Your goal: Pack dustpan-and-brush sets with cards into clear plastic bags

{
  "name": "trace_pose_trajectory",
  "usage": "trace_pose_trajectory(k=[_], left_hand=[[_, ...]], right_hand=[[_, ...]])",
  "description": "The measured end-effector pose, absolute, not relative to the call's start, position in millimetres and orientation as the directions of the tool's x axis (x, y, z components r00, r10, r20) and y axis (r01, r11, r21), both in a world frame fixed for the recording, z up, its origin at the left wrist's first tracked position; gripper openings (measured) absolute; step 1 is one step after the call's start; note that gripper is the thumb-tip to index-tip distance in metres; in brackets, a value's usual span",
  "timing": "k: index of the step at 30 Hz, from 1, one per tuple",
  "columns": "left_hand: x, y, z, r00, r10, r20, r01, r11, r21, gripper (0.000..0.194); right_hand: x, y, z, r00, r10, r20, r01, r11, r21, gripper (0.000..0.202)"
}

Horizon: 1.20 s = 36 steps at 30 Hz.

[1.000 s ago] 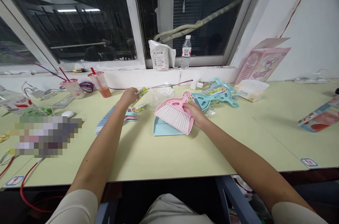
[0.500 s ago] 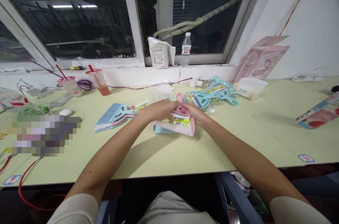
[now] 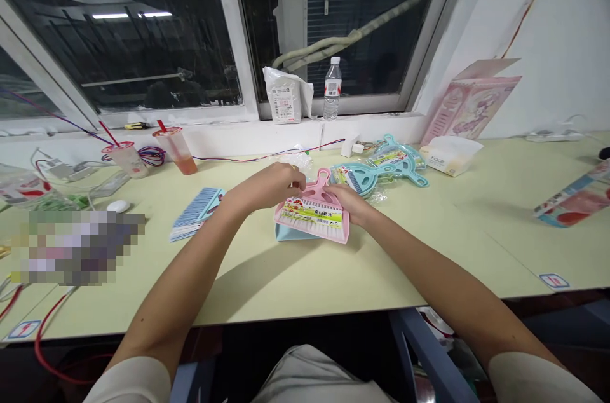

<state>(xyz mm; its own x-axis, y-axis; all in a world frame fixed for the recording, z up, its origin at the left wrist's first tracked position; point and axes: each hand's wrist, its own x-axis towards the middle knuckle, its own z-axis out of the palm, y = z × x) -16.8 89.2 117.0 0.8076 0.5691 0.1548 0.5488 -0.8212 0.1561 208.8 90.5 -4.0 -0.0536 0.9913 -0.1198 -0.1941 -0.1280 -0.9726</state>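
A pink dustpan (image 3: 317, 204) with a brush nested inside and a yellow-green label lies over a blue dustpan (image 3: 293, 232) on the table. My right hand (image 3: 350, 203) grips the pink dustpan's right edge, thumb on top. Beside its upper left edge, my left hand (image 3: 279, 185) is closed with curled fingers. I cannot make out what it holds, if anything, or whether it touches the pan. Blue-bristled brushes (image 3: 197, 211) lie stacked to the left, their handles hidden behind my left arm. Teal dustpans (image 3: 372, 179) in clear wrapping lie to the right.
Two cups with red straws, one a drink cup (image 3: 177, 152), stand at the back left. A water bottle (image 3: 332, 90) and a white package (image 3: 286, 98) are on the sill. A tissue pack (image 3: 450, 155) and pink box (image 3: 476, 104) stand right. Cables run along the wall.
My left hand has lifted off the pink dustpan's label and shifted left, its fingers curling and more of the label showing. My right hand still holds the dustpan's right edge.
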Motion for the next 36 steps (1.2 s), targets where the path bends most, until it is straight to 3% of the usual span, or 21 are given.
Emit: trace_pose_trajectory(k=[3, 12, 20, 23, 27, 30, 32, 34, 36], left_hand=[[-16, 81, 114, 0.801, 0.596, 0.062, 0.575, -0.794, 0.197, 0.020], [5, 81, 87, 0.903, 0.430, -0.005, 0.429, -0.902, 0.054, 0.029], [2, 82, 85, 0.891, 0.454, 0.010, 0.445, -0.878, 0.174, 0.026], [1, 80, 94, 0.892, 0.447, 0.060, 0.428, -0.881, 0.202, 0.030], [-9, 81, 115, 0.778, 0.568, 0.268, 0.512, -0.821, 0.254, 0.030], [-20, 90, 111, 0.538, 0.726, 0.428, 0.632, -0.683, 0.365, 0.026], [-27, 99, 94, 0.327, 0.826, 0.460, 0.637, -0.552, 0.538, 0.026], [-32, 105, 72, 0.126, 0.913, 0.388, 0.496, -0.397, 0.773, 0.028], [-34, 108, 52, 0.042, 0.980, 0.192, 0.220, -0.197, 0.955, 0.030]], right_hand=[[208, 90, -1, -0.089, 0.980, -0.177, -0.203, -0.192, -0.960, 0.010], [209, 90, -2, -0.092, 0.979, -0.184, -0.220, -0.200, -0.955, 0.011], [207, 89, 0, -0.083, 0.978, -0.193, -0.230, -0.207, -0.951, 0.011], [209, 91, -2, -0.096, 0.977, -0.192, -0.222, -0.209, -0.953, 0.009], [212, 94, -5, -0.127, 0.970, -0.209, -0.227, -0.234, -0.945, 0.016], [212, 94, -3, -0.130, 0.968, -0.215, -0.248, -0.241, -0.938, 0.019], [211, 94, 0, -0.118, 0.970, -0.211, -0.282, -0.236, -0.930, 0.017], [208, 98, 3, -0.080, 0.977, -0.196, -0.351, -0.211, -0.912, 0.012], [203, 104, 7, -0.020, 0.984, -0.177, -0.426, -0.169, -0.889, 0.006]])
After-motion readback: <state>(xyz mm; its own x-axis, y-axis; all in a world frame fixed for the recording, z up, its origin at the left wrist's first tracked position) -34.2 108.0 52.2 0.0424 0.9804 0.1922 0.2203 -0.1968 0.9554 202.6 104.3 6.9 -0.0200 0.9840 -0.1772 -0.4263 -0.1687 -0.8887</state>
